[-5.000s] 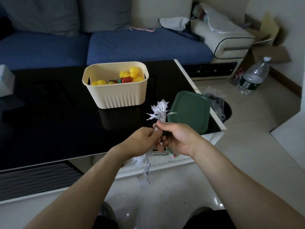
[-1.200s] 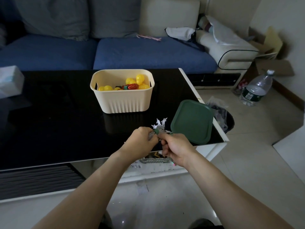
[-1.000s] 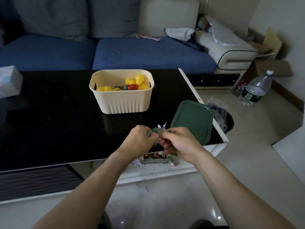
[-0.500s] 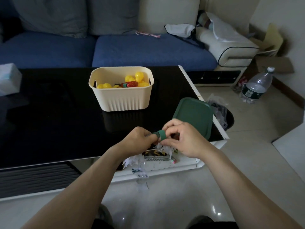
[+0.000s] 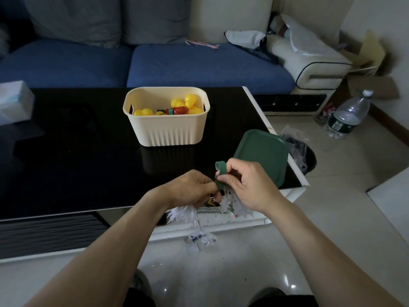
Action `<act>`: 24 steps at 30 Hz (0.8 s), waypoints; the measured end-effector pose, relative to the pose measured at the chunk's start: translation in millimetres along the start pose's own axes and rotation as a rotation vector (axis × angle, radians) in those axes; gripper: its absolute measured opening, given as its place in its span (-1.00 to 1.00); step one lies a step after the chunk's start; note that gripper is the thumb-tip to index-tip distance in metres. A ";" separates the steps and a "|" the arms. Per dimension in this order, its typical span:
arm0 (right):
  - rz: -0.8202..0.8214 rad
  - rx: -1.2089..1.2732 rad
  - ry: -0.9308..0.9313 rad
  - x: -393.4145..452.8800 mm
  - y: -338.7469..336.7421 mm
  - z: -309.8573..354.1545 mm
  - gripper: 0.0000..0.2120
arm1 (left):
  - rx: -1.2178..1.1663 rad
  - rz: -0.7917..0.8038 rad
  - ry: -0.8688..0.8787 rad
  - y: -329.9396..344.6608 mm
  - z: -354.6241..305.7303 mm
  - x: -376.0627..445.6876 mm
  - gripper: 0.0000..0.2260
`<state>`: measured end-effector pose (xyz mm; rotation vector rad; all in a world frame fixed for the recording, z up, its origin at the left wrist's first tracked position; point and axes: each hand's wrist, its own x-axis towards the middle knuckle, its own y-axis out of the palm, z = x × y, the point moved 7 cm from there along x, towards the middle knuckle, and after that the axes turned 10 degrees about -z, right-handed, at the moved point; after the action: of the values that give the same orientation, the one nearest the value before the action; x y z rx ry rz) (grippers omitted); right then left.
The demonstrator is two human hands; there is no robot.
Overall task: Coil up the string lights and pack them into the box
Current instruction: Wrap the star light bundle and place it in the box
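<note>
My left hand (image 5: 190, 188) grips a bundle of white spiky string lights (image 5: 182, 213) over the near edge of the black table (image 5: 77, 156); a few lights dangle below (image 5: 200, 238). My right hand (image 5: 245, 185) pinches a green strap (image 5: 220, 175) that loops up from the bundle. Farther back on the table stands the cream box (image 5: 168, 131), open, holding yellow ball lights (image 5: 188, 103) and a red coil. The green lid (image 5: 263, 154) lies flat to the box's right, by the table corner.
A white tissue pack (image 5: 14, 103) sits at the table's left edge. Behind the table is a blue sofa (image 5: 199, 65). On the floor to the right are a lined bin (image 5: 298, 151), a large water bottle (image 5: 347, 116) and cardboard boxes (image 5: 371, 85).
The lights bundle has dropped from above my hands to below them. My right hand has drawn the green strap up and out from between the hands; it now stands in a loop.
</note>
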<state>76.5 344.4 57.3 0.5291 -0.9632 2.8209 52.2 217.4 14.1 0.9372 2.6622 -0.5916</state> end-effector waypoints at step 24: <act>-0.015 0.111 0.588 -1.4 31.7 -46.7 -0.86 | 0.448 -0.248 0.275 -6.0 -4.7 10.7 -0.65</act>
<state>57.5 347.9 4.3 -0.2800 -0.6770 2.7574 39.8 221.0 16.0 0.8474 2.9795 -1.2370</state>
